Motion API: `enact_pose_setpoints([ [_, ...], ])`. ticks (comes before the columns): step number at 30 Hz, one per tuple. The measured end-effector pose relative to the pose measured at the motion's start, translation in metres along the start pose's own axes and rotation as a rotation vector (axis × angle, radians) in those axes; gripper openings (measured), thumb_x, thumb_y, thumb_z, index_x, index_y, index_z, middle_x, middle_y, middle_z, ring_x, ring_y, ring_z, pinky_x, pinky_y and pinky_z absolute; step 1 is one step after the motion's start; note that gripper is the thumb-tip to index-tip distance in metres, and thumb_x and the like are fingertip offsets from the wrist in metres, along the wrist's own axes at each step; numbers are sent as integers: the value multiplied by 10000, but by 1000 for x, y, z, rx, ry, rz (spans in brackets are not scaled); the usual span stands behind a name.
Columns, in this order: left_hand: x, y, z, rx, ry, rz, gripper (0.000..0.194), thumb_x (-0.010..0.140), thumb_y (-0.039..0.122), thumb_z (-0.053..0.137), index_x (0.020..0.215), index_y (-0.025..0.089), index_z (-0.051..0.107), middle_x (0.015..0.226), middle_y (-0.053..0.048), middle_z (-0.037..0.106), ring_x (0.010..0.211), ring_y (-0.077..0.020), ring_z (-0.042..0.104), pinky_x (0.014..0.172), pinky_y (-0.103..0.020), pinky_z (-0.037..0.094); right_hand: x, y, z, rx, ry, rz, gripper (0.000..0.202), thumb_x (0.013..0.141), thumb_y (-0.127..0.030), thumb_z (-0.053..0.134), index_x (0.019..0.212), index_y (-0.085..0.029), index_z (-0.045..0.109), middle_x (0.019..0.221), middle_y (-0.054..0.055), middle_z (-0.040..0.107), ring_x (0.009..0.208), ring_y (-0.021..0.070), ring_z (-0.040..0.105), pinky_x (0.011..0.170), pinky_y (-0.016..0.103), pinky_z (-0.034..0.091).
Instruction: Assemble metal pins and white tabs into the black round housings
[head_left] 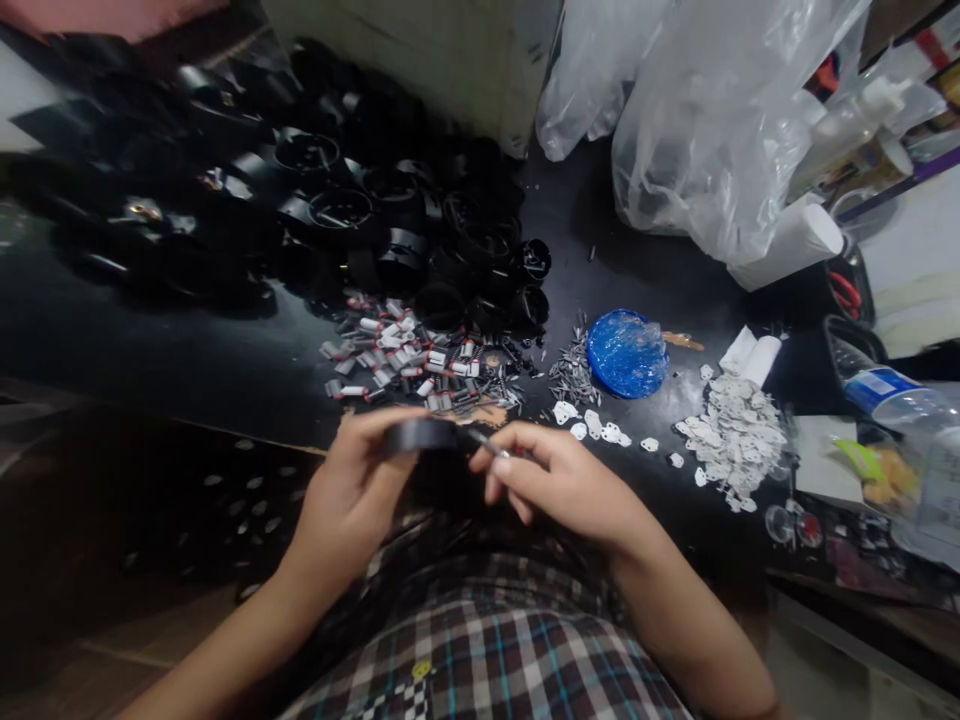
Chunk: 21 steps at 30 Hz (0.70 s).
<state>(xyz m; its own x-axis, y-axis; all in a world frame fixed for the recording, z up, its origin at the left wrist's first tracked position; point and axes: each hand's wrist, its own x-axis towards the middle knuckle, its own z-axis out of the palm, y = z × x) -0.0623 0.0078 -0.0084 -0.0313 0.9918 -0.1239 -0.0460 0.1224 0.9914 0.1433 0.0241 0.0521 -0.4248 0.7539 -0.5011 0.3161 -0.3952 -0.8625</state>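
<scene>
My left hand (346, 500) is wrapped round a black round plastic housing (421, 434), held up at the table's front edge and slightly blurred. Just to its right, my right hand (562, 482) pinches a thin grey metal piece (486, 441), its tip pointing at the housing. What kind of piece it is, and whether it touches the housing, I cannot make out. Behind the hands lies a heap of small grey-white cylinders with red ends (390, 345). A pile of thin grey metal pins (574, 372) sits beyond my right hand.
Many black round housings (405, 250) crowd the back left. A blue lid (627, 353) holding a clear greasy-looking substance or film stands right of centre. White flat plates (739, 435) are heaped at the right, near a plastic bottle (892, 390). Clear bags (705, 130) stand behind.
</scene>
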Motion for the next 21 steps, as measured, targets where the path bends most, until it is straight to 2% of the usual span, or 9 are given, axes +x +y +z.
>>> enact_pose_setpoints([
  [1, -2, 2, 6, -98, 73, -106, 178, 881, 324, 639, 1055, 327, 679, 1041, 38, 722, 1010, -194, 654, 1024, -362, 459, 6, 0, 3, -216, 158, -32, 125, 885, -262, 515, 951, -212, 609, 837, -9, 668, 633, 107, 564, 615, 254, 420],
  [3, -3, 3, 16, -323, 105, -280, 171, 900, 356, 615, 1056, 302, 660, 1058, 28, 702, 963, -170, 661, 971, -327, 507, 21, 0, 8, -679, 397, -56, 110, 860, -183, 515, 920, -205, 606, 928, 25, 680, 799, 171, 613, 735, 318, 421],
  [5, -4, 2, 21, -454, 72, -372, 179, 882, 348, 643, 1040, 268, 665, 1069, -1, 700, 934, -168, 671, 910, -306, 551, 34, 1, 11, -1002, 478, -57, 127, 893, -194, 485, 930, -186, 606, 953, 58, 684, 831, 216, 632, 762, 369, 402],
  [8, -3, -1, 20, -486, 60, -425, 167, 870, 316, 664, 1021, 247, 678, 1045, -17, 711, 905, -162, 684, 847, -275, 581, 47, 5, 14, -1203, 470, -87, 167, 930, -224, 455, 934, -163, 609, 914, 77, 694, 780, 234, 649, 759, 396, 386],
  [11, -1, -2, 19, -502, 69, -429, 174, 878, 304, 657, 1043, 249, 674, 1050, -15, 724, 925, -166, 695, 847, -274, 590, 49, 7, 13, -1201, 446, -104, 142, 914, -204, 482, 894, -159, 615, 884, 77, 707, 758, 226, 651, 765, 390, 374],
  [13, 1, 0, 21, -561, 56, -467, 170, 885, 298, 650, 1049, 260, 667, 1081, -16, 731, 957, -184, 703, 874, -317, 593, 43, 7, 11, -1042, 433, -129, 103, 901, -220, 531, 854, -178, 613, 879, 48, 714, 775, 201, 647, 767, 359, 376],
  [17, 4, 4, 30, -707, -51, -572, 96, 883, 271, 652, 971, 255, 688, 1059, -17, 747, 952, -192, 710, 880, -356, 595, 28, 9, 10, -648, 453, -233, 46, 840, -186, 625, 805, -206, 604, 849, -11, 708, 785, 151, 628, 737, 290, 385],
  [21, 0, 6, 40, -686, -18, -489, 139, 879, 285, 660, 1010, 255, 694, 1068, -12, 739, 1025, -183, 676, 904, -319, 578, 18, 13, 12, -551, 515, -310, 65, 831, -154, 641, 822, -217, 632, 854, -19, 709, 804, 151, 623, 751, 297, 381],
])
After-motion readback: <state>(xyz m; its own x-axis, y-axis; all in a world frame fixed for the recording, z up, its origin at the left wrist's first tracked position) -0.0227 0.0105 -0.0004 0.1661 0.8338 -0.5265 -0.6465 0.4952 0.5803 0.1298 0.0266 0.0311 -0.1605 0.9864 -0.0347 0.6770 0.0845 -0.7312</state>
